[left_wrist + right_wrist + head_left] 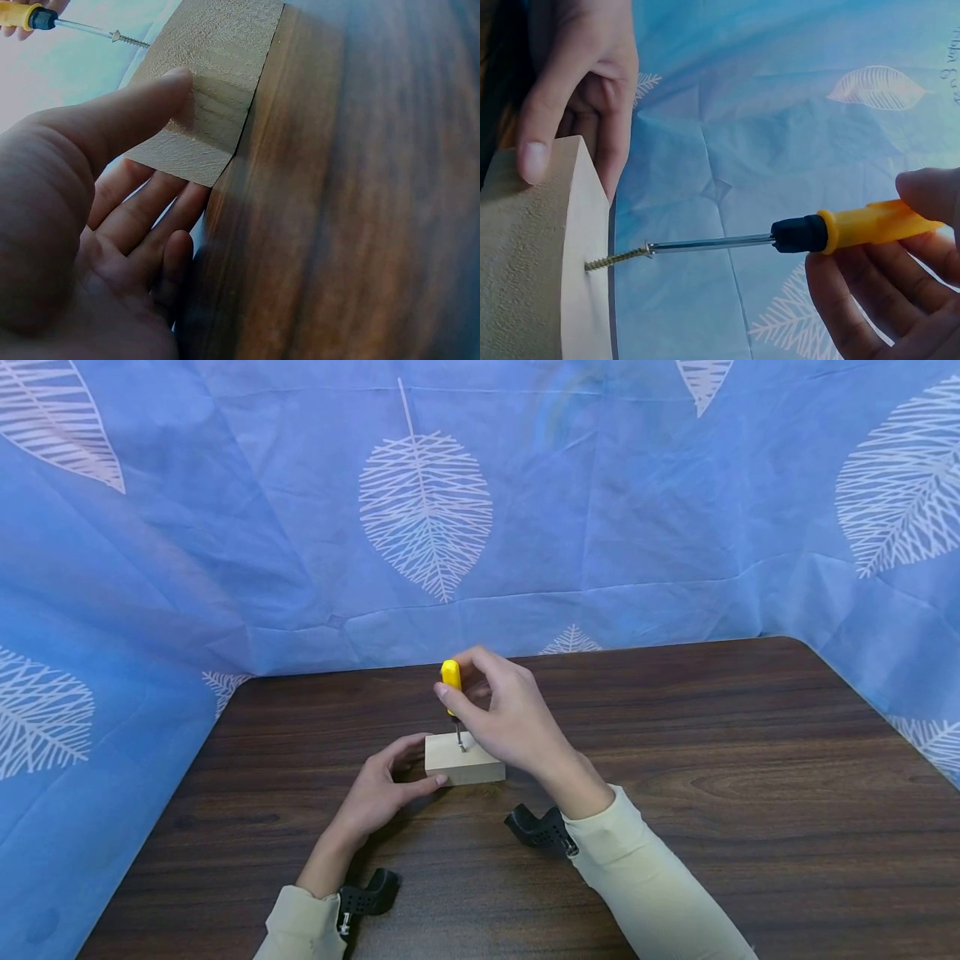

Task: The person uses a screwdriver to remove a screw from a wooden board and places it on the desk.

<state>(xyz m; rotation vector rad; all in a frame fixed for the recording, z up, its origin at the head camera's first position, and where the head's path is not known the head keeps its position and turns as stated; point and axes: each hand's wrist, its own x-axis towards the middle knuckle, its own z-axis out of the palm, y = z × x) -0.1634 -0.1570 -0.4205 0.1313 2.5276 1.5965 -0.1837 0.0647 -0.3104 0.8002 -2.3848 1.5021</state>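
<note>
A pale wooden block (467, 772) lies on the dark table. My left hand (378, 793) grips its left end, with the thumb (161, 94) on the near face and the fingers behind. A screw (619, 259) stands in the block's top face, its tip sunk in and much of the thread exposed. In my right hand (517, 714) I hold a yellow-handled screwdriver (855, 229) upright above the block, thumb and fingers pinching the handle. The screwdriver's tip meets the screw head, as the right wrist view shows.
The wood-grain table (712, 802) spreads around the block. Behind it hangs a blue cloth (300, 527) printed with white leaves. Black wrist mounts (367, 895) are worn at both sleeve cuffs, close above the tabletop.
</note>
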